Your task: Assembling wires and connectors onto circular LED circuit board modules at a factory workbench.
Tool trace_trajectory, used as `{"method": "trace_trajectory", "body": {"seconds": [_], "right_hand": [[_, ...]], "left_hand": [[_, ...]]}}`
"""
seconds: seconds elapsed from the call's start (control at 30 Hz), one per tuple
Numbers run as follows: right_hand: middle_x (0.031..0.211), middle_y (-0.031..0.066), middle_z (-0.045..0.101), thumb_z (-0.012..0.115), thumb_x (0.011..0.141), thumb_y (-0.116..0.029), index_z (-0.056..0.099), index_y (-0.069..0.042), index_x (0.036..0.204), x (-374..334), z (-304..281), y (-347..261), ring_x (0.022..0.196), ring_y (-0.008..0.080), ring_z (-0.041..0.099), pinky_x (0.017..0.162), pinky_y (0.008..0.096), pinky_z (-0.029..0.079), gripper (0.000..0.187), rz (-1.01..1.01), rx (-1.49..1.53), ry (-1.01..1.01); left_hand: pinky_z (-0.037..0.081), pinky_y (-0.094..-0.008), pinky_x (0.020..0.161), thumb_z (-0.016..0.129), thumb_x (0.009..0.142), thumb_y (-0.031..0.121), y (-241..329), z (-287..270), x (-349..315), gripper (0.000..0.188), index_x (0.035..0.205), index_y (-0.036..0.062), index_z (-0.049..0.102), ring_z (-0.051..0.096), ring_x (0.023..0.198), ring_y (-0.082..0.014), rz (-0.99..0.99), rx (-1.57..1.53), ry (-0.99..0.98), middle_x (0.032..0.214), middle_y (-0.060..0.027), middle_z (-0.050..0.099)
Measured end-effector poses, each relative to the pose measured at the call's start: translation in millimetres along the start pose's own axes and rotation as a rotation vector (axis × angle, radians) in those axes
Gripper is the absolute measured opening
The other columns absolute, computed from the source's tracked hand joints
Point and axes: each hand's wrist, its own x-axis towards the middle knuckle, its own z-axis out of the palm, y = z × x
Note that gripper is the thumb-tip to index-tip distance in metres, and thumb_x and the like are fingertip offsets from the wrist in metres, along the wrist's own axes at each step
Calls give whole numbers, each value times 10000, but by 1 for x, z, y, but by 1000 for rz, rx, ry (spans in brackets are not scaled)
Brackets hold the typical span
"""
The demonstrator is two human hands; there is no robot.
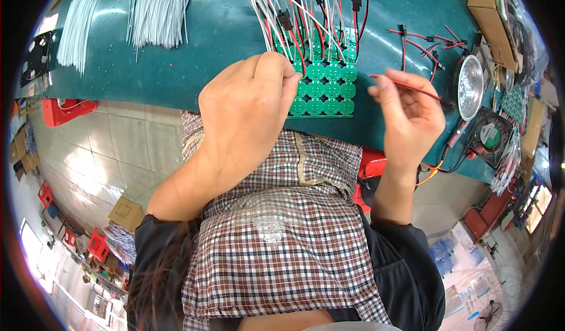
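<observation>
A green panel of small round circuit boards [332,90] lies on the table in front of me. Red, black and white wires with black plugs [355,2] rise from its far rows. My left hand [247,98] is closed in a pinch over the panel's left edge, near a red wire end. What its fingers hold, if anything, is hidden. To the right of the panel, my right hand [415,110] pinches a red-and-black wire lead [415,87] between thumb and fingers. The lead points toward the panel, held just above the table.
Bundles of white wires [159,13] lie at the far left. More red-and-black leads [432,45] are scattered at the right, beside a round metal dish [470,87]. A soldering iron [456,134] and a black fan [493,135] sit by the right edge. A cardboard box [491,22] stands behind.
</observation>
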Motion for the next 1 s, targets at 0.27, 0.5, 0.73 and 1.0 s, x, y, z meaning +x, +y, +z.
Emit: {"method": "trace_trajectory", "body": {"seconds": [0.27, 0.5, 0.73, 1.0], "right_hand": [[893, 64, 675, 704, 882, 53, 641, 48, 948, -9, 29, 2, 742, 92, 647, 693, 215, 532, 91, 88, 54, -182], [760, 28, 681, 720, 854, 18, 665, 42, 881, -8, 34, 3, 645, 43, 607, 597, 192, 485, 66, 133, 64, -111], [722, 13, 665, 723, 842, 20, 669, 43, 871, -5, 37, -2, 618, 34, 592, 570, 189, 473, 66, 86, -15, -122], [797, 35, 649, 721, 818, 47, 687, 12, 908, -3, 37, 1, 638, 71, 608, 567, 208, 477, 102, -101, -155, -171]], "left_hand": [[485, -320, 534, 780, 793, 85, 3, -5, 1, 148, 818, 76, 634, 633, 613, -201, 5, 17, -6, 708, -49, 635], [436, -199, 547, 793, 841, 89, 1, -50, 11, 88, 872, 45, 723, 597, 629, -47, -215, -192, 5, 757, 12, 679], [484, -209, 659, 759, 881, 304, -96, -114, 27, 231, 989, 100, 775, 634, 686, -71, -447, 365, 226, 782, 6, 710], [515, -333, 813, 649, 940, 418, -291, -185, 20, 361, 1129, 119, 718, 713, 901, -213, -413, 1020, 164, 994, -62, 751]]}}
